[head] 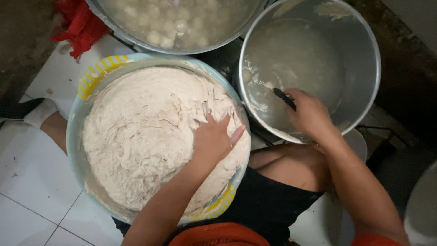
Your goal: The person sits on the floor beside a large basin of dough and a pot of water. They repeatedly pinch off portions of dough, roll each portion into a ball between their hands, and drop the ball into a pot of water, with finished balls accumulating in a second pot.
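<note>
Overhead view of a seated person working between two vessels, with the light blue basin [75,136] taken as landmark. The basin, yellow-striped at its rim, sits on the white tiled floor [27,182] and is filled to the brim with a pale, sticky dough mass [145,136]. The left hand [213,141] lies on the right side of that mass, fingers dug into it, closing on a portion of dough rather than holding any tool. Just right of the basin stands a metal pot [364,59] holding cloudy water; the right hand [309,114] is inside it, closed round a dark-handled utensil [284,98] whose working end cannot be made out. Above the basin a second metal pan [177,23] holds small white balls in liquid, and a red cloth [79,25] lies at the upper left. Likely hazards: the dough stands level with the rim, so a pull towards the edge could drag a lump onto the floor; wet, slick fingers could lose the utensil into the pot; a knee shift could jolt either vessel.
</note>
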A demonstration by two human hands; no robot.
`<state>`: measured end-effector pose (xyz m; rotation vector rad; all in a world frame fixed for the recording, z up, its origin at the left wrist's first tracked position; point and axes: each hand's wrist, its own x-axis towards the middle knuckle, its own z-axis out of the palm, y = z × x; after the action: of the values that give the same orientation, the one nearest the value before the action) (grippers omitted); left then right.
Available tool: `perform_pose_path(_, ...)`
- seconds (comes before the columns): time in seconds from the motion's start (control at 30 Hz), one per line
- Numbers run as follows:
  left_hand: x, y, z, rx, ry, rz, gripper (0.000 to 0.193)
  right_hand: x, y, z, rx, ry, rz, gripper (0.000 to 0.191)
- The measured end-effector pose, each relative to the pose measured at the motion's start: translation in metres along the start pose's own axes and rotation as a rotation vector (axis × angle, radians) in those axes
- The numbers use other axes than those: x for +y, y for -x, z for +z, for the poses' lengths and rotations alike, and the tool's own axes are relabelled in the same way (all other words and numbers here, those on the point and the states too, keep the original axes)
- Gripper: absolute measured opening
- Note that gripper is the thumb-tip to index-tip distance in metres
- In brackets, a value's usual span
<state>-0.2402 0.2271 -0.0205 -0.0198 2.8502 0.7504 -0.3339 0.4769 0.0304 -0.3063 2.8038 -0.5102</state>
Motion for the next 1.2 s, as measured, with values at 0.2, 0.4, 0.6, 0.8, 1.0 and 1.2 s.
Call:
perform_pose_path(0.2, 0.01, -0.005, -0.009, 0.223, 0.251, 0.01, 0.072, -0.005, 0.007, -0.023, 0.003, -0.103, 0.032, 0.046)
perform_pose_path(0.4, 0.012, -0.007, 0.015, 0.449, 0.503, 0.125, 0.029, -0.018, 0.04, -0.033, 0.04, -0.279, 0.179, 0.038)
perform_pose_path(0.6, 0.01, -0.006, 0.034, 0.444, 0.722, 0.153, 0.027, -0.046, 0.073, -0.02, -0.272, -0.468, 0.035, 0.039)
perform_pose_path(0.8, 0.015, -0.008, 0.024, 0.278, 0.658, 0.01, 0.022, -0.07, 0.085, -0.013, -0.118, -0.414, -0.332, 0.042)
perform_pose_path(1.0, 0.022, -0.008, 0.012, 0.36, 0.336, -0.03, 0.039, -0.049, 0.067, -0.027, -0.46, -0.53, 0.401, 0.049)
perform_pose_path(1.2, 0.022, -0.003, 0.022, 0.395, 0.39, 0.006, 0.036, -0.031, 0.044, -0.031, -0.07, -0.106, -0.132, 0.044)
